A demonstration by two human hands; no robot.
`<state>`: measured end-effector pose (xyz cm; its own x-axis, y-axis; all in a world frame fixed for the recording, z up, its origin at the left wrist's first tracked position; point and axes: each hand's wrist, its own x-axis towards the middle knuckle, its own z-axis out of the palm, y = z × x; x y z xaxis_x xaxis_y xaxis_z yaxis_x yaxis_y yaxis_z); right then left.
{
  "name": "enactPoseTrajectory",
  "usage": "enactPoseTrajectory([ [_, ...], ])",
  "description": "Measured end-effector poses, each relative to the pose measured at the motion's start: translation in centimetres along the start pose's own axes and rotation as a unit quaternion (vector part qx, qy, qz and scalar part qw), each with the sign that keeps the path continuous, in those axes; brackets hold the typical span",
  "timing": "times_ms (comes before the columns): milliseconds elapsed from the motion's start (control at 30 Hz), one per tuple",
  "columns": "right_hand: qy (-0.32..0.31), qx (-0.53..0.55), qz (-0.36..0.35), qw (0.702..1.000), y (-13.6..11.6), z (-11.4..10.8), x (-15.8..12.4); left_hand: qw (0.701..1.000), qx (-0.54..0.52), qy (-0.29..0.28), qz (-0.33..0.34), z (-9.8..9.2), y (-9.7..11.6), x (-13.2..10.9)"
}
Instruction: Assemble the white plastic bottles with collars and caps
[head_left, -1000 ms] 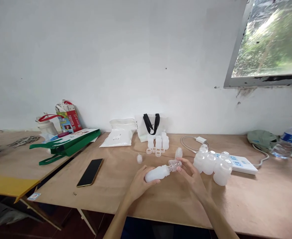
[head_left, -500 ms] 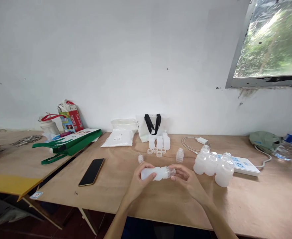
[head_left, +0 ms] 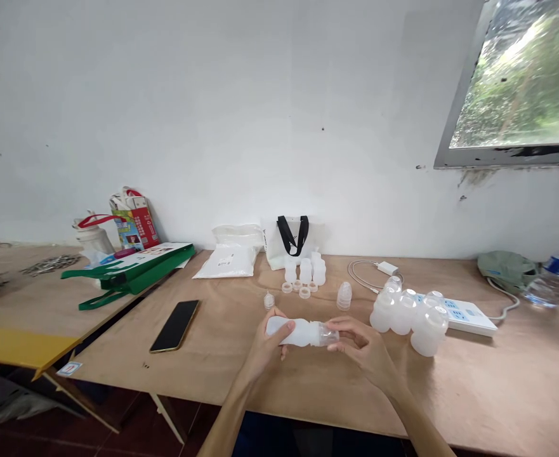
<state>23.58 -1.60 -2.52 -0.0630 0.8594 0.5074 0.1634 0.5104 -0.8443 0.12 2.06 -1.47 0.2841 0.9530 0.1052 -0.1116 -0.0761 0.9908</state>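
Note:
A frosted white baby bottle [head_left: 299, 332] lies sideways above the table, its base to the left. My left hand [head_left: 268, 343] is closed around the base end, thumb along the side. On the bottle's right end sits a clear cap [head_left: 328, 335], pinched between the thumb and fingers of my right hand [head_left: 362, 344]. Beyond my left hand stands a small teat piece [head_left: 269, 300]. A stack of clear caps [head_left: 344, 296] stands behind the bottle. Farther back are several white rings [head_left: 304, 292] and uncapped bottles [head_left: 305, 271].
Several capped bottles [head_left: 429, 331] stand to the right, beside a white power strip [head_left: 469, 319] and a coiled cable [head_left: 355, 273]. A phone [head_left: 175, 326] lies left. Behind are a white plastic packet [head_left: 226, 260] and a bag with black handles [head_left: 272, 244]. A green bag [head_left: 141, 273] overhangs the table gap.
The bottle has shifted slightly left with my left hand. The clear cap now lines up straighter with the bottle, and my right fingers reach farther over it.

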Motion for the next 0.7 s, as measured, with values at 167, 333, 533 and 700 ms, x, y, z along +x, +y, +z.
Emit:
enactPoseTrajectory([
  [167, 0.000, 0.038, 0.087, 0.996, -1.1, 0.6, -0.2, 0.993, 0.077, 0.039, 0.083, 0.2, -0.2, -0.3],
  [333, -0.038, 0.118, 0.129, 0.984, -2.4, 1.1, -0.3, 0.968, 0.170, 0.072, 0.171, -0.1, -0.1, -0.9],
  [533, -0.034, 0.197, 0.202, 0.959, -1.7, 2.9, -0.1, 0.961, 0.212, 0.049, 0.173, -1.2, 0.1, -0.9],
  [700, -0.021, 0.161, 0.169, 0.972, -2.0, 3.1, 0.0, 0.981, 0.168, 0.012, 0.099, -1.4, -0.3, -0.2],
])
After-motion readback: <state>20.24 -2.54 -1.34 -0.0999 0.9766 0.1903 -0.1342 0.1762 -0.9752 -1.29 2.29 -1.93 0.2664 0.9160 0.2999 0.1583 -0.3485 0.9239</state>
